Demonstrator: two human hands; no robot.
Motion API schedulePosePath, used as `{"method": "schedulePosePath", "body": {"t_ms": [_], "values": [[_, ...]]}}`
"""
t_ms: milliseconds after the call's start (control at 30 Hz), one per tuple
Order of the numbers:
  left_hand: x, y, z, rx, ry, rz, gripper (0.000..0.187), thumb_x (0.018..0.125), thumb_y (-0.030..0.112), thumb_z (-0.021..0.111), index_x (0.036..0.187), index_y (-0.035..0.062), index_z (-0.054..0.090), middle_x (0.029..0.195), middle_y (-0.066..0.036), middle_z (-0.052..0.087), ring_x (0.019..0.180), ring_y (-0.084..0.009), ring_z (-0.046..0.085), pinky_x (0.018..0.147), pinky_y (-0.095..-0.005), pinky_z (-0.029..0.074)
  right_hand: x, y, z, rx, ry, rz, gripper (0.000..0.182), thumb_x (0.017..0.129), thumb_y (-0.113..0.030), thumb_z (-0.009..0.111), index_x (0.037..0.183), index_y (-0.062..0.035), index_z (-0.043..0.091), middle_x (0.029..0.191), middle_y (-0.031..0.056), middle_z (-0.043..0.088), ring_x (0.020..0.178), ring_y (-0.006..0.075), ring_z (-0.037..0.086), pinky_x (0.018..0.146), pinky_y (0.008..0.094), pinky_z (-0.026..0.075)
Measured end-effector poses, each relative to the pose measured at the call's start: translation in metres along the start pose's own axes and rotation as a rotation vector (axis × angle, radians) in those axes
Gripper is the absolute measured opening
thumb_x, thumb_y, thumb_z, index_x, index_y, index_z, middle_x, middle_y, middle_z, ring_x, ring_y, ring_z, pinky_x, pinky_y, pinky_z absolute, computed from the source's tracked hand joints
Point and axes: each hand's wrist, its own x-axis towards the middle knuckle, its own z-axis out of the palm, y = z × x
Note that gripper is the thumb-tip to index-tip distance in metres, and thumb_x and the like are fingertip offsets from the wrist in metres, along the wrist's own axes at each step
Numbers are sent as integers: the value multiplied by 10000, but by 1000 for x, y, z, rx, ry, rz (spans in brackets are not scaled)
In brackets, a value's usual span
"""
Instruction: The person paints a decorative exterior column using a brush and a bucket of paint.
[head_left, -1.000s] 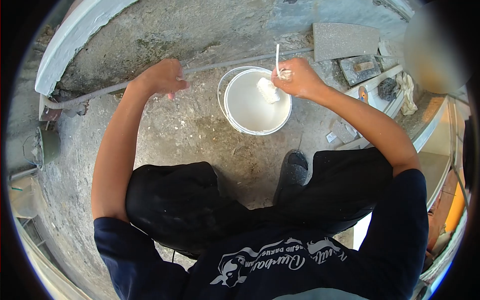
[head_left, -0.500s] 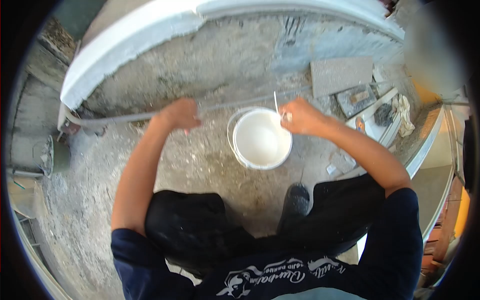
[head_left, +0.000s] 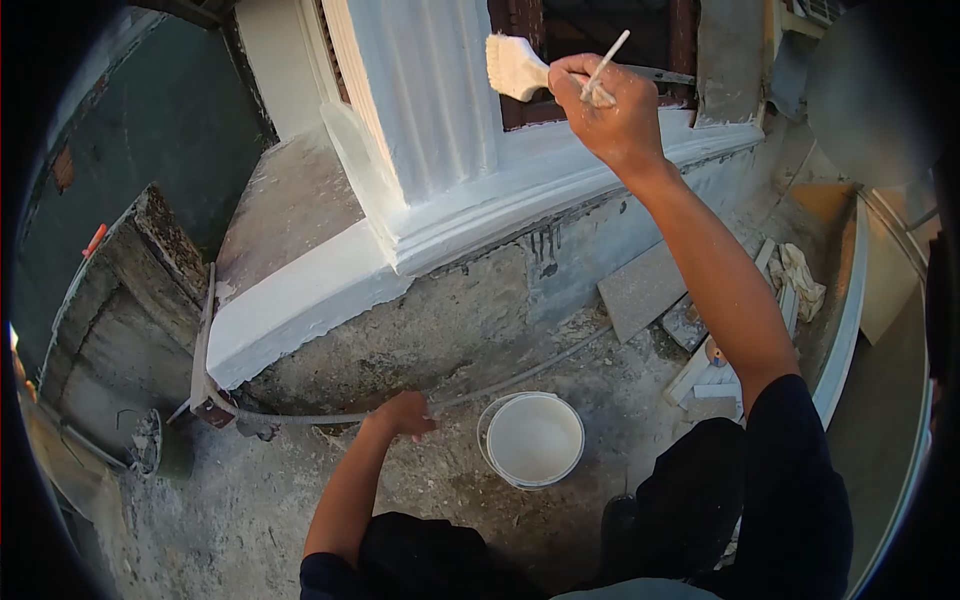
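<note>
My right hand [head_left: 615, 115] is raised in front of the white pillar [head_left: 425, 110], closed around a paintbrush [head_left: 518, 68]. The brush's wide, pale bristles point left, toward the pillar's right edge. A thin white stick [head_left: 606, 62] juts up from between the same fingers. Low over the floor, my left hand [head_left: 403, 414] hangs with loosely bent fingers slightly apart, holding nothing visible. To its right stands a white bucket [head_left: 535, 440] of white paint, its handle lowered to the left side.
A white-painted ledge [head_left: 300, 295] runs above the rough concrete wall base. A grey pipe [head_left: 520, 377] curves along its foot. Boards [head_left: 640, 290] and a rag [head_left: 798, 278] lie at the right. At the left is a dark green bucket [head_left: 170, 450]. A dark-framed window [head_left: 620, 35] is behind my right hand.
My right hand has risen from the bucket's rim to the pillar, and the brush is now in sight. The view has tilted up. My left hand stays low, left of the bucket.
</note>
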Motion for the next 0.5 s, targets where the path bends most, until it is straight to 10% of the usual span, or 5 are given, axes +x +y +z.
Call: {"method": "schedulePosePath", "body": {"t_ms": [33, 67, 100, 233, 500], "values": [[0, 0, -1, 16, 10, 3, 361, 877, 333, 619, 707, 37, 738, 658, -37, 713, 746, -189, 706, 775, -340, 544, 24, 7, 9, -32, 68, -83, 69, 836, -91, 682, 835, -22, 677, 691, 112, 661, 579, 198, 636, 574, 288, 503], [-1, 0, 0, 21, 13, 5, 371, 876, 341, 618, 697, 38, 736, 656, -35, 712, 744, -190, 705, 774, -341, 544, 43, 21, 21, -53, 137, -148, 143, 870, -166, 680, 887, -26, 701, 658, 8, 650, 594, 59, 574, 560, 227, 468], [-1, 1, 0, 27, 16, 8, 381, 875, 349, 616, 687, 39, 734, 655, -33, 711, 741, -191, 704, 772, -341, 543, 62, 1, 28, 36, 233, -92, 171, 763, -111, 645, 666, 8, 570, 632, 215, 600, 619, 372, 633, 554, 422, 479], [-1, 2, -3, 6, -26, -26, 395, 877, 367, 600, 732, 25, 736, 684, -62, 719, 822, -219, 708, 837, -347, 539, 43, 44, 61, -90, 125, -186, 100, 819, -103, 687, 801, -16, 642, 684, 125, 650, 573, 234, 624, 566, 295, 499], [0, 0, -1, 35, -45, -6, 388, 871, 350, 585, 768, 6, 732, 687, -57, 722, 821, -196, 712, 844, -326, 544, -66, 20, 58, -144, -300, 174, 163, 749, -139, 698, 732, -6, 606, 713, 175, 644, 687, 372, 649, 634, 421, 521]]}}
